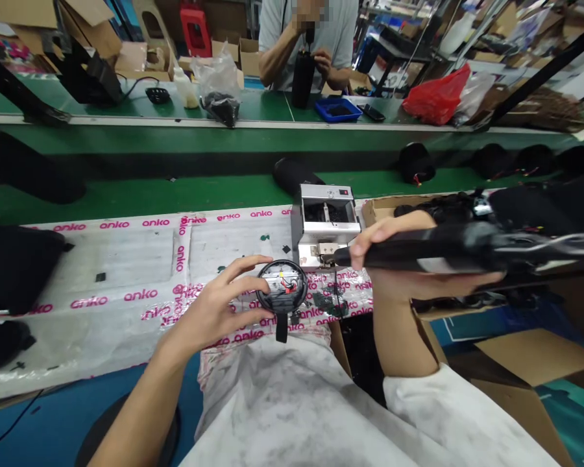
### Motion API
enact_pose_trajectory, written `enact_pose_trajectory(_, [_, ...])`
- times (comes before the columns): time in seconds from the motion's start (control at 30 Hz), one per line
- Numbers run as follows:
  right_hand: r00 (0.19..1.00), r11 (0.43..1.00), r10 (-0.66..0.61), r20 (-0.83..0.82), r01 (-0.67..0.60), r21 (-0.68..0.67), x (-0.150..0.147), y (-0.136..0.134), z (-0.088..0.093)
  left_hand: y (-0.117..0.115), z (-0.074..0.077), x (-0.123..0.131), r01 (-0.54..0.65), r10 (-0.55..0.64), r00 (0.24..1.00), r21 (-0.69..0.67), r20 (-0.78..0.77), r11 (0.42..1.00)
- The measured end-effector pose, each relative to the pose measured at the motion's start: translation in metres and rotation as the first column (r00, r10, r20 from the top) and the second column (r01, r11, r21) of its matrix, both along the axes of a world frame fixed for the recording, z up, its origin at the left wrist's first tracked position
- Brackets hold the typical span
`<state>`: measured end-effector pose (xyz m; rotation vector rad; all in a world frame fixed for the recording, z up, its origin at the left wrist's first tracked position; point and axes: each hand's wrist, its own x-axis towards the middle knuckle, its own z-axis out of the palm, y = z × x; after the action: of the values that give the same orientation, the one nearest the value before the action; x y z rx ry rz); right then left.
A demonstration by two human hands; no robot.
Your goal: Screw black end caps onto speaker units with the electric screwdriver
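Note:
My left hand (219, 305) grips the rim of a round black housing (292, 301) between thumb and fingers. The housing's open side faces up, showing red and dark wires and a small yellow spot; a short black strap hangs from its near edge. In my right hand (389, 285) lies a black electric screwdriver (403, 251), held level with its tip pointing left. That tip is at the front of a silver screw feeder (331, 228), which has small dark pieces in its top tray; whether they touch I cannot tell.
Foam wrap (126, 259) printed "anko" covers the bench. Black cylinders (19, 266) lie at left, and a cardboard box (379, 211) of black parts stands at right. Across the green bench a co-worker (282, 58) handles a black cylinder near a blue tray (338, 110).

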<state>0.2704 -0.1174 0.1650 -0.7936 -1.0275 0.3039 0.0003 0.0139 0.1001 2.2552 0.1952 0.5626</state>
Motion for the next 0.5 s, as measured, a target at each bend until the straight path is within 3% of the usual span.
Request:
enact_pose_trajectory(0.13, [0.999, 0.998, 0.027, -0.027, -0.029, -0.048, -0.002, 0.011, -0.041, -0.003, 0.001, 0.011, 0.029, -0.029, 1.000, 0.049, 0.004, 0.998])
enact_pose_trajectory(0.23, [0.991, 0.994, 0.088, -0.103, -0.093, -0.048, 0.005, 0.015, -0.046, -0.008, -0.002, 0.013, 0.012, -0.013, 1.000, 0.040, 0.018, 0.999])
enact_pose_trajectory(0.37, [0.948, 0.948, 0.274, -0.163, -0.294, -0.118, 0.020, 0.017, -0.024, -0.011, -0.005, 0.012, -0.006, 0.006, 1.000, 0.000, 0.028, 1.000])
enact_pose_trajectory(0.5, [0.895, 0.896, 0.425, -0.135, -0.437, -0.074, 0.032, 0.000, 0.025, -0.010, -0.007, 0.013, 0.005, -0.004, 0.999, -0.010, 0.033, 1.000])
